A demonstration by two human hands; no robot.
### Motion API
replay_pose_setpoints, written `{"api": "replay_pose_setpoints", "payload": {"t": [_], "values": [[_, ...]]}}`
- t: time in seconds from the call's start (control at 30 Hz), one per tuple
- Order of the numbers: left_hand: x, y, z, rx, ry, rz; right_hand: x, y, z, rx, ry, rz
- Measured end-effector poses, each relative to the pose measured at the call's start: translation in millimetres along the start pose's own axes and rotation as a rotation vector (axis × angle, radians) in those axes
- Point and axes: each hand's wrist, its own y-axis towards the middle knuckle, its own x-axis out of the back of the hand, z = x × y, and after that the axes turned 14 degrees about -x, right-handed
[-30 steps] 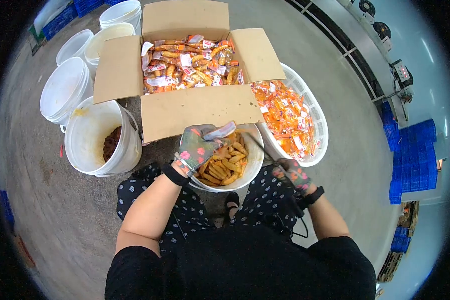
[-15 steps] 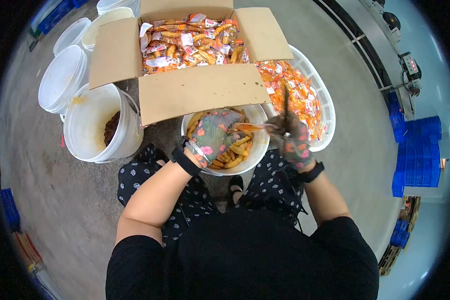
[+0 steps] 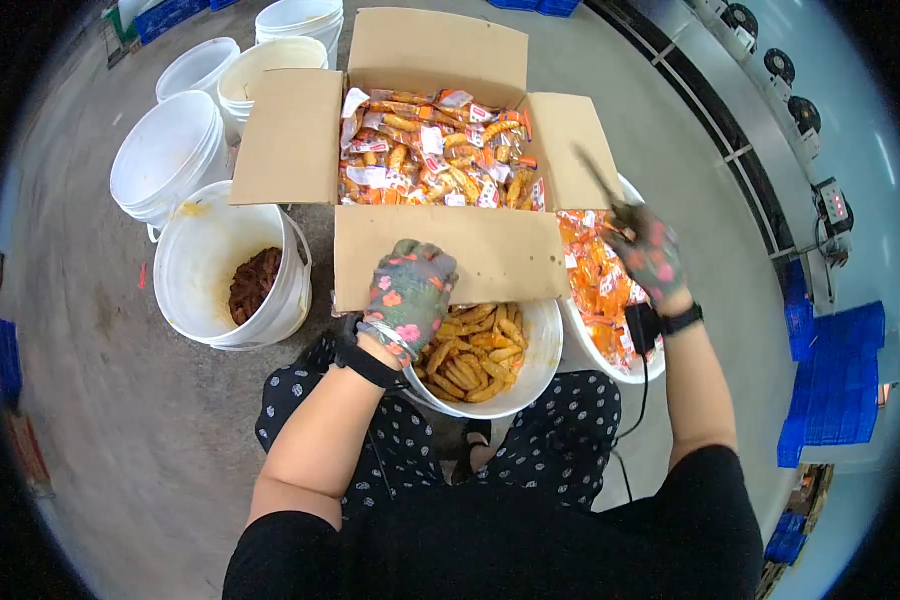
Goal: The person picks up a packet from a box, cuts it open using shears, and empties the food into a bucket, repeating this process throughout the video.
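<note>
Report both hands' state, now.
Left hand: seen from behind; whether it holds anything can't be told.
Right hand: closed on a dark, blade-like tool.

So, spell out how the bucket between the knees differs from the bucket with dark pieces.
The knee bucket holds yellow-brown pieces; the side bucket holds dark brown pieces. The knee bucket looks fuller, while the side bucket shows far more bare wall. Both are white and open.

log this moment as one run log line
left hand over front flap, grip unclear | right hand over basket, gripping dark blade | near bucket holds golden pieces | box open, packets inside
</note>
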Motion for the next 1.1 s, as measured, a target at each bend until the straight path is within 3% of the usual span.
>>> {"api": "replay_pose_setpoints", "payload": {"t": [0.07,0.1,0.2,0.3,0.47,0.6,0.73,0.8,0.87,0.9,0.93,0.97,1.0,1.07,1.1], "values": [[-5,2,-1,0.038,0.016,0.176,-16,45,50,0.148,-0.154,0.133],[-7,1,-1,0.061,0.033,0.178,-23,60,79,0.162,-0.076,0.201],[-11,-1,10,0.041,0.008,0.118,-78,118,126,0.203,-0.418,0.28],[-11,-2,16,0.053,-0.05,0.109,-136,146,160,0.303,-0.568,0.208],[-4,-1,16,0.078,-0.074,0.154,-202,176,160,0.35,-0.522,0.036],[-9,-4,19,0.093,-0.151,0.093,-158,174,159,0.246,-0.494,0.081],[-7,-2,16,0.06,-0.2,0.058,-92,152,125,0.146,0.027,-0.139],[-5,0,8,0.101,-0.374,-0.165,-74,141,89,0.075,0.336,-0.137],[-13,2,5,0.073,-0.503,-0.136,-29,83,106,-0.212,0.902,0.13],[-18,3,2,0.285,-1.092,-0.178,-23,49,111,-0.145,1.318,0.209],[-25,3,-2,0.512,-1.675,-0.207,-23,35,102,-0.232,1.196,0.182],[-39,4,-10,0.391,-1.697,-0.287,-21,11,107,-0.357,1.407,0.23],[-50,4,-14,0.399,-1.691,-0.276,-33,-5,94,-0.15,1.142,0.197],[-64,4,-18,0.486,-2.358,-0.76,-26,-49,97,0.261,0.365,-0.004],[-62,1,-15,0.444,-2.225,-0.809,-31,-63,94,0.251,0.37,-0.006]]}}
